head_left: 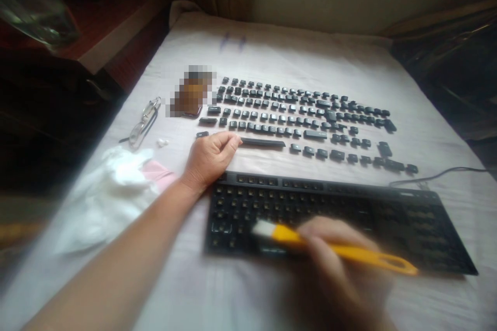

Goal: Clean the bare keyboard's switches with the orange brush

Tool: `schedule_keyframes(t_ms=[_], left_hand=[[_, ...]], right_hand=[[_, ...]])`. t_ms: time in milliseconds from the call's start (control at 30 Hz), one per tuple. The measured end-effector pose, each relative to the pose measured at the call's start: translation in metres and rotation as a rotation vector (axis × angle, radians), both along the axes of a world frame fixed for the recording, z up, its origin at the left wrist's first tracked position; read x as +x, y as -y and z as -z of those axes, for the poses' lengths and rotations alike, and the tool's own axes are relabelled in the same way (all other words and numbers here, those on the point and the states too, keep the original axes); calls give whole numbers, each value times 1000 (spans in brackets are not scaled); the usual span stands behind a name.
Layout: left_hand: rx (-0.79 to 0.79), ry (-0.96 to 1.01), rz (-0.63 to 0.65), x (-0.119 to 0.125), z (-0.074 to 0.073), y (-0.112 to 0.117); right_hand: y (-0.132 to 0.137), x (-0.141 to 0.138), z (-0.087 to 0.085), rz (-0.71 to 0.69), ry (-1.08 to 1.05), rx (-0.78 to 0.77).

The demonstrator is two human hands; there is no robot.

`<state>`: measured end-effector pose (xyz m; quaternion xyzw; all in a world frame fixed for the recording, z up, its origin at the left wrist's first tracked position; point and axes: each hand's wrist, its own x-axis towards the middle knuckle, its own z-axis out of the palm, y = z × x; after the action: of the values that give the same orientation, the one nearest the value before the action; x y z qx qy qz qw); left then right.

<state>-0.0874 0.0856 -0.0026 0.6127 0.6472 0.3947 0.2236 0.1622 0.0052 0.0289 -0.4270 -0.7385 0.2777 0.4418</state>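
Observation:
A black keyboard [287,199] with its keycaps off lies on the pale cloth, its bare key sockets showing. My right hand [341,253], blurred by motion, is closed round a yellow-handled brush [287,234]. The brush's white bristles are over the left part of the keyboard. Beside the keyboard's top left corner rests my left hand [212,158], fingers curled and pressed together; anything inside them is hidden. Its fingertips are at the end of the long space bar keycap [264,143]. Rows of loose black keycaps [272,118] are laid out beyond the keyboard.
Left of the keycaps lie a blurred-out phone [192,95], eyeglasses [143,124] and small white bits [162,142]. A crumpled white and pink cloth [120,186] is next to my left forearm. The keyboard cable [446,170] runs right. A reddish wooden table [104,36] stands at the left.

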Motion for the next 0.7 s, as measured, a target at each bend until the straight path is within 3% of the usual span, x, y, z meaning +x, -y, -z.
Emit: schedule_keyframes(t_ms=[300, 700], left_hand=[[3, -2, -5, -1, 2, 0], [4, -5, -9, -1, 1, 0]], right_hand=[[-5, -3, 2, -17, 95, 80], [-4, -10, -4, -64, 74, 14]])
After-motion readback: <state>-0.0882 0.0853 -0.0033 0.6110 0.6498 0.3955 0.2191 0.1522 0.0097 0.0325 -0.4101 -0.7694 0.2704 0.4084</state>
